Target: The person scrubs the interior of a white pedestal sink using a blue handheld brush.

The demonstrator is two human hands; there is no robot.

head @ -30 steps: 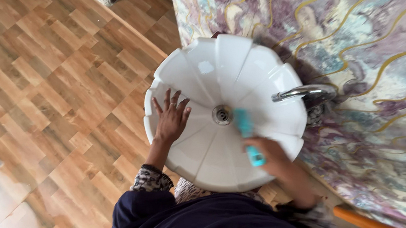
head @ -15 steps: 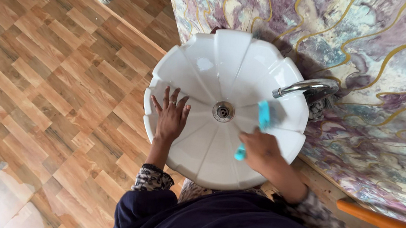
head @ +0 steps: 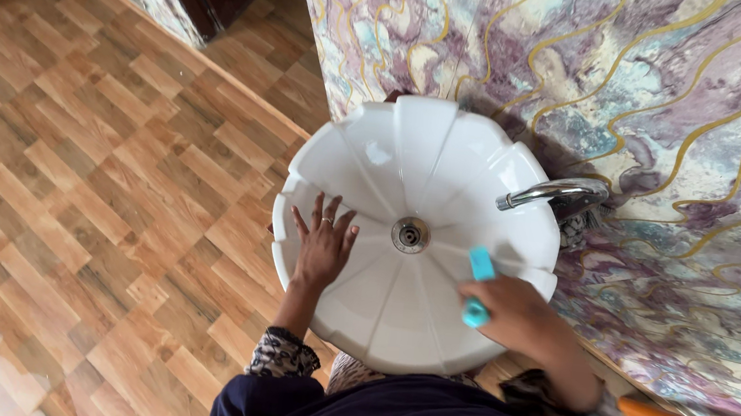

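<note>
A turquoise brush (head: 478, 285) is gripped in the right hand (head: 515, 313) inside the white basin (head: 422, 149), braced by the flat, spread-fingered left hand (head: 322, 251), with scrubbing seemingly midway.

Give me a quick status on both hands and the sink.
Left hand flat, open on white scalloped ceramic sink. Right hand shut on turquoise plastic brush near drain. Chrome tap beside, clear.

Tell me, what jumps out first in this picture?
A white, petal-shaped ceramic basin sits in the middle, against a swirly purple-and-gold marble wall. The left hand lies flat inside it, and the right hand grips a turquoise plastic brush near the drain.
</note>
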